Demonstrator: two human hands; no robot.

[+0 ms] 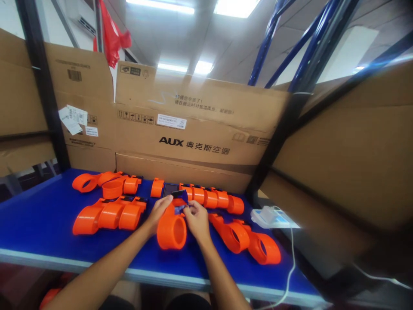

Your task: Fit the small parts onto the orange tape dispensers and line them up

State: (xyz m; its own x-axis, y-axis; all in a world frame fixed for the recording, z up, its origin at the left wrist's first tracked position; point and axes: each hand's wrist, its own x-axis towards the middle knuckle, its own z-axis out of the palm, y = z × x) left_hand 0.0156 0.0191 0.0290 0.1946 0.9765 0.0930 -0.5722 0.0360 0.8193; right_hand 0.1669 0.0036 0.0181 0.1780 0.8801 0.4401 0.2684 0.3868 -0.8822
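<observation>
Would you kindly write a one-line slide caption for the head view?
Both hands, left hand and right hand, work a dark strap on an orange tube over a blue table.

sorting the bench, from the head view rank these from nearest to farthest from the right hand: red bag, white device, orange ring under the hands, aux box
1. Orange ring, touching the right hand, centre front.
2. White device, to the right on the table edge.
3. AUX box, behind the table.
4. Red bag, hanging upper left.
</observation>
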